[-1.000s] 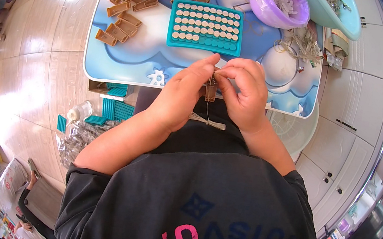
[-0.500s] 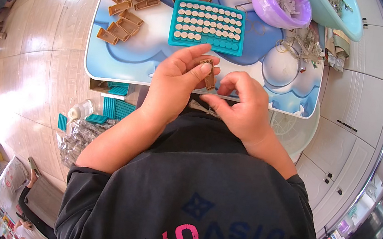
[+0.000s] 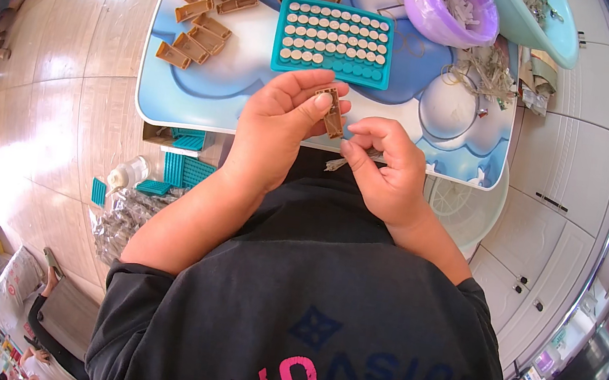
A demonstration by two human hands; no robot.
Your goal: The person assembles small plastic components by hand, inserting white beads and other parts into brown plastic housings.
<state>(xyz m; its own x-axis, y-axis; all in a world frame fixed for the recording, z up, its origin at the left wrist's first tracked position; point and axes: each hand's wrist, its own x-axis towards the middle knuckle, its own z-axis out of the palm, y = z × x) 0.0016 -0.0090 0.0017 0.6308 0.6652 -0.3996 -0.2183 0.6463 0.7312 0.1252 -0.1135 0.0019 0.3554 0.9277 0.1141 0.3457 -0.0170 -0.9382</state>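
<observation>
My left hand (image 3: 271, 120) grips a small brown plastic casing (image 3: 334, 123) between thumb and fingers, its hollow side facing up. Close by its lower end is my right hand (image 3: 393, 169), with thumb and forefinger nearly together and the other fingers curled. A thin whitish strand (image 3: 335, 165) shows just below these fingertips; whether the right hand holds it is hard to make out. Beyond both hands, a teal tray (image 3: 276, 60) carries rows of white round discs, with some bare places in its nearest row.
More brown casings (image 3: 209, 37) lie heaped at the table's far left. A purple bowl (image 3: 448, 32) of whitish pieces and a pale green basin (image 3: 563, 39) stand far right, near a tangle of wiry parts (image 3: 489, 72). Teal trays (image 3: 185, 171) lie below left.
My right hand has risen slightly, its thumb now nearer the forefinger and the casing's lower end. The casing is tilted a little differently in my left hand. The strand has shifted.
</observation>
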